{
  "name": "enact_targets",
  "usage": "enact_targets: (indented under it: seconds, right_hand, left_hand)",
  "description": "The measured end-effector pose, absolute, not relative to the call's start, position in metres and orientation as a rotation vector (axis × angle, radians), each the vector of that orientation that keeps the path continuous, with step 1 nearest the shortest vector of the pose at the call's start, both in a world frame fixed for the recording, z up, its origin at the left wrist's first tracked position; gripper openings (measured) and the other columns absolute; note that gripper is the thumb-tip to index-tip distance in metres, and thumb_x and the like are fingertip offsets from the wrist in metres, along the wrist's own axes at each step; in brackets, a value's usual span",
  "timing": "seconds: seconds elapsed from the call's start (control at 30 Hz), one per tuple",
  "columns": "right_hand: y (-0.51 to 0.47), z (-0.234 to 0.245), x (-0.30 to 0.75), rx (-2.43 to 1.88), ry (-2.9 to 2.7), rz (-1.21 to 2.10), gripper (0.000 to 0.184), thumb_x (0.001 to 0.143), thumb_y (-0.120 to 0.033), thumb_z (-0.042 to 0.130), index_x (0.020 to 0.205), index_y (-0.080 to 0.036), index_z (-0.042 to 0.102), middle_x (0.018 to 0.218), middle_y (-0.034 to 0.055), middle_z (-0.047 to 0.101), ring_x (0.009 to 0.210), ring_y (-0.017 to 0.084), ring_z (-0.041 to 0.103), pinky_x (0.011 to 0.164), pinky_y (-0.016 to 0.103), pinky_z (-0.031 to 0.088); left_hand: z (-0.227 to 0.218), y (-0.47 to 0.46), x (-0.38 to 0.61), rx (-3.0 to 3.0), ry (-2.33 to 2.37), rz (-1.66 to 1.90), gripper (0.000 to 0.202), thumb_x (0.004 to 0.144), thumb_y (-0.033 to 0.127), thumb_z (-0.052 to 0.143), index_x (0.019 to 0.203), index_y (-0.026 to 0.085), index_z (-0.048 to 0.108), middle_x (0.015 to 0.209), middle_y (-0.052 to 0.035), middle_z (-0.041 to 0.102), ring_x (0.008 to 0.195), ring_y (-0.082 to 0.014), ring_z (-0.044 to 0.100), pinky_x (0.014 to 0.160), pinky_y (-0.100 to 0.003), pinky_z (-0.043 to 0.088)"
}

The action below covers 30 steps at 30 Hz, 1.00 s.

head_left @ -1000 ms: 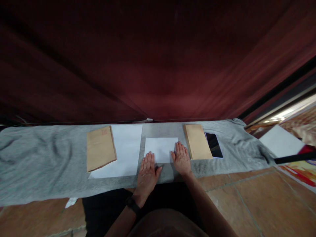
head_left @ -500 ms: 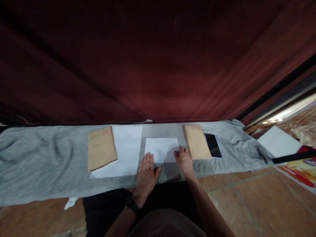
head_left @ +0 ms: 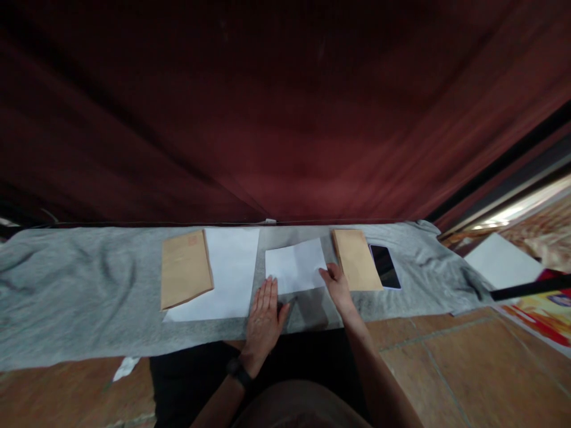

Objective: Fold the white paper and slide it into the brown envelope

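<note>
A white sheet of paper (head_left: 297, 264), perhaps folded, lies in front of me on a grey cloth (head_left: 89, 285). My left hand (head_left: 264, 312) lies flat with its fingers stretched out, the fingertips over the near left corner of the sheet. At the right edge, my right hand (head_left: 335, 284) pinches the sheet between thumb and fingers, and that side is lifted a little. Larger white paper (head_left: 234, 273) lies left of my left hand, partly covered by a stack of brown envelopes (head_left: 185, 270). Another stack of brown envelopes (head_left: 359, 261) is just right of my right hand.
A phone (head_left: 385, 266) with a dark screen lies beside the right envelopes. Behind the cloth hangs a dark red curtain (head_left: 285, 148). A white scrap (head_left: 126, 368) is on the tiled floor (head_left: 428, 356). A white sheet (head_left: 504, 261) and a colourful printed package (head_left: 544, 309) are at far right.
The right side of the sheet has come up and tilted away from the cloth, with my right hand gripping its edge. My left hand has stayed in place.
</note>
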State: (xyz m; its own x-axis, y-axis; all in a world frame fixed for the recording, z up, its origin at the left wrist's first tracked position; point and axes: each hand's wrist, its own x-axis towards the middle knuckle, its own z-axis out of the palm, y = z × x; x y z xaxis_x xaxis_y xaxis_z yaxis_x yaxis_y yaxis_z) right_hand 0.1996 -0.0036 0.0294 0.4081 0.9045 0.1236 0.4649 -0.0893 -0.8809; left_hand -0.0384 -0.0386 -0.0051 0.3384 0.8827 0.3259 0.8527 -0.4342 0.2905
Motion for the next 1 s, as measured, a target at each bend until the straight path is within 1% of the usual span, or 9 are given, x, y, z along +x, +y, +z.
enact_targets:
  seconds: [0.13,0.27,0.33,0.47,0.57,0.67,0.83,0.93,1.0]
  right_hand:
    - [0.003,0.074,0.203,-1.595,-1.143,0.390,0.036,0.096,-0.052,0.046,0.099,-0.019,0.060,0.084,0.0035,0.068,0.079,0.018,0.063,0.071,0.028,0.051]
    - [-0.004,0.102,0.199,-1.466,-1.477,0.163,0.026,0.102,-0.036,0.043,0.112,-0.021,0.062,0.114,0.0090,0.072,0.107,0.020,0.068,0.091,0.033,0.053]
    - [-0.015,0.097,0.188,-1.486,-1.691,0.115,0.025,0.103,-0.027,0.041,0.114,-0.021,0.063,0.116,0.0084,0.073,0.105,0.020,0.069,0.093,0.033,0.054]
    - [-0.045,0.065,0.150,-1.617,-1.923,0.029,0.023,0.101,-0.017,0.046,0.112,-0.023,0.065,0.106,0.0060,0.075,0.089,0.019,0.072,0.083,0.031,0.055]
    - [-0.063,0.047,0.123,-1.664,-1.953,0.087,0.021,0.101,-0.016,0.048,0.109,-0.022,0.066,0.101,0.0063,0.075,0.087,0.020,0.072,0.082,0.031,0.056]
    - [-0.072,0.044,0.109,-1.597,-2.022,0.258,0.021,0.100,-0.018,0.049,0.112,-0.022,0.066,0.106,0.0071,0.075,0.093,0.021,0.071,0.087,0.033,0.056]
    - [-0.077,0.050,0.120,-1.401,-1.970,0.515,0.025,0.102,-0.030,0.049,0.119,-0.022,0.066,0.118,0.0069,0.073,0.108,0.021,0.068,0.099,0.036,0.054]
    - [-0.076,0.048,0.139,-1.419,-1.794,0.527,0.029,0.104,-0.029,0.043,0.120,-0.022,0.066,0.119,0.0083,0.072,0.112,0.021,0.067,0.101,0.037,0.054]
    - [-0.071,0.044,0.152,-1.454,-1.685,0.498,0.030,0.104,-0.028,0.042,0.121,-0.022,0.066,0.121,0.0091,0.071,0.115,0.021,0.066,0.103,0.038,0.053]
  left_hand:
    - [-0.004,-0.040,-0.045,2.369,1.602,0.819,0.064,0.105,0.039,0.035,0.162,0.015,0.016,0.163,-0.0150,0.033,0.151,-0.0264,0.032,0.119,-0.047,0.038]
    - [-0.002,-0.039,-0.049,2.135,1.546,0.943,0.059,0.105,0.038,0.036,0.160,0.021,0.025,0.161,-0.0115,0.038,0.149,-0.0245,0.036,0.121,-0.047,0.036]
    - [0.001,-0.037,-0.049,1.941,1.499,1.014,0.055,0.104,0.040,0.038,0.156,0.021,0.035,0.158,-0.0105,0.044,0.146,-0.0247,0.041,0.122,-0.048,0.035]
    - [0.007,-0.039,-0.044,1.383,1.336,1.101,0.052,0.099,0.051,0.048,0.143,0.023,0.054,0.148,-0.0091,0.057,0.139,-0.0254,0.050,0.121,-0.046,0.035]
    - [0.009,-0.045,-0.032,0.926,1.231,1.114,0.062,0.088,0.055,0.065,0.141,0.025,0.056,0.139,-0.0092,0.064,0.131,-0.0260,0.059,0.115,-0.043,0.042]
    - [0.011,-0.047,-0.019,0.703,1.186,1.113,0.062,0.077,0.053,0.076,0.128,0.020,0.064,0.124,-0.0104,0.072,0.119,-0.0269,0.066,0.108,-0.042,0.047]
    - [0.022,-0.027,-0.022,0.897,1.218,1.058,0.045,0.076,0.041,0.069,0.114,0.016,0.070,0.113,-0.0101,0.075,0.108,-0.0280,0.069,0.100,-0.042,0.051]
    - [0.031,-0.004,-0.041,1.087,1.259,0.818,0.037,0.071,0.036,0.069,0.102,0.016,0.074,0.101,-0.0088,0.078,0.100,-0.0307,0.069,0.096,-0.045,0.052]
    - [0.035,0.010,-0.053,1.129,1.186,0.665,0.039,0.072,0.037,0.067,0.104,0.015,0.074,0.095,-0.0082,0.078,0.093,-0.0303,0.071,0.090,-0.044,0.054]
